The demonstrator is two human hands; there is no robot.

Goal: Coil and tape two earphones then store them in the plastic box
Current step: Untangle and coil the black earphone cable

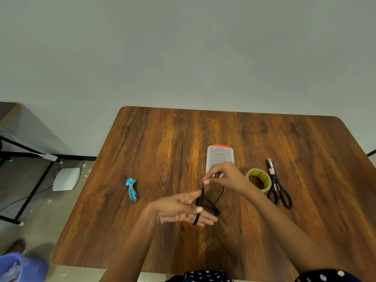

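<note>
Black earphone point(200, 200) wraps around the left hand point(183, 208) fingers point(205, 217); the right hand point(223, 177) pinches its cord.

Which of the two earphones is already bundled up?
The blue earphones, lying alone at the table's left; the black earphones are wound around the left hand's fingers.

Plain pale wall point(183, 47) fills the top half, evenly lit, no window in sight. Below it sits a wooden table point(162, 139) with rounded corners and dark grain, catching a warm sheen down the middle. Off to the left, a black metal frame point(30, 192) stands on a grey floor point(40, 216), with a white box point(66, 179) and cables beside it.
</note>
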